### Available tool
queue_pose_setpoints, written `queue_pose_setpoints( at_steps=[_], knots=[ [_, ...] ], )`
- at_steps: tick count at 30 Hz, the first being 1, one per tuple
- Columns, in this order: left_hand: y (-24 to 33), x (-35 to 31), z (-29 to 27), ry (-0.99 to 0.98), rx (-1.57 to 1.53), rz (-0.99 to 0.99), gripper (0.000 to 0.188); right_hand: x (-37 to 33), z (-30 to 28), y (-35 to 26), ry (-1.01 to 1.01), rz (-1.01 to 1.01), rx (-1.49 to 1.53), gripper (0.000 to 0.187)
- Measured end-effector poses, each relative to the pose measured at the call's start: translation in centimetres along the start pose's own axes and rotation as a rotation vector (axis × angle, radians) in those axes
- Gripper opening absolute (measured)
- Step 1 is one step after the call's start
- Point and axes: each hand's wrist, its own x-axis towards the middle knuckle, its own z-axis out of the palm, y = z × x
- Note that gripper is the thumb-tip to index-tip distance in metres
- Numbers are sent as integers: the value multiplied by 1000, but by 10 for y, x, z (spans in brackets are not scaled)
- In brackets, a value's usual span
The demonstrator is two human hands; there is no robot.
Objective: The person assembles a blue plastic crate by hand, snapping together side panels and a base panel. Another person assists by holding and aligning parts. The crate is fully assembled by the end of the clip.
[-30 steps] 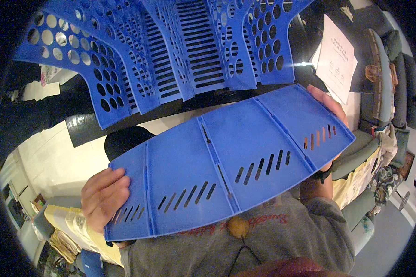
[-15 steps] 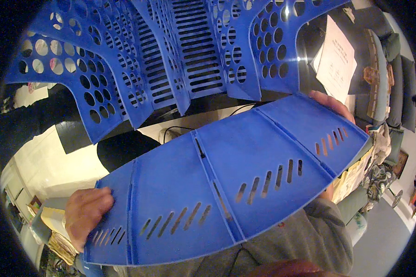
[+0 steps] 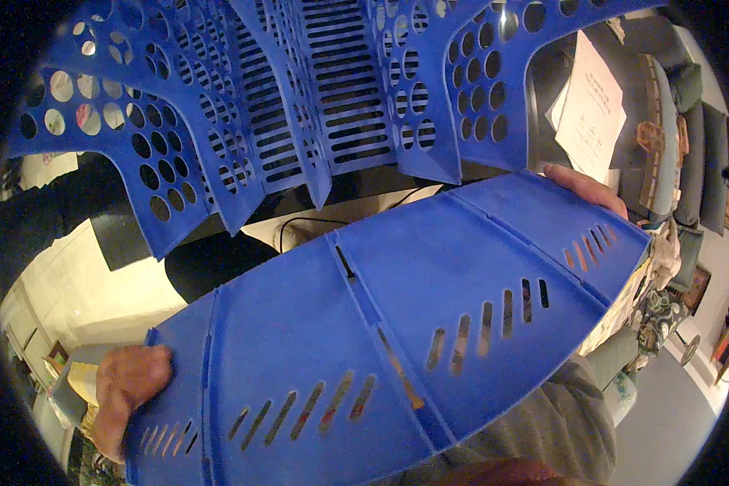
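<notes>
A wide blue plastic panel (image 3: 300,324) with several slanted slots and raised ribs spans the space before me, tilted so its right end is farther away. My left hand (image 3: 130,393) is closed around its near left end, thumb side on top. At the far right end, my right hand (image 3: 587,190) grips the edge; only part of its fingers shows, the rest is behind the panel. Beyond it stands a larger blue plastic frame (image 3: 478,146) with round holes, long slots and upright dividers. The panel and the frame look close, and I cannot tell whether they touch.
The frame rests on a black table (image 3: 125,235). Printed paper sheets (image 3: 591,113) lie on the dark surface at right. A dark cable (image 3: 300,223) hangs below the table edge. Green-grey cushions (image 3: 688,243) and a patterned cloth (image 3: 656,316) are farther right.
The panel has come slightly nearer and lower, its left end shifting left and down with my left hand. My right hand still holds the other end.
</notes>
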Motion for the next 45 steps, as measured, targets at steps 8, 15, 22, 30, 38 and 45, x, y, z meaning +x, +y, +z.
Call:
queue_pose_setpoints(
  at_steps=[8,15,22,30,38,45],
  knots=[
    [-2,3,0,-3,-7,15,27,-1,-7,10,-16,-37,-131,23],
    [-3,6,0,-7,-12,24,27,-2,-10,12,2,-127,-11,25],
    [-2,5,-3,-13,-13,22,27,8,-9,8,-103,-197,-230,22],
    [0,6,-10,-33,-16,6,26,4,1,16,-57,-245,218,18],
    [-12,12,-12,-111,-27,-37,26,-2,-12,2,27,145,16,19],
    [-37,-10,25,186,4,140,27,85,3,-87,-594,-579,-500,21]
  ],
)
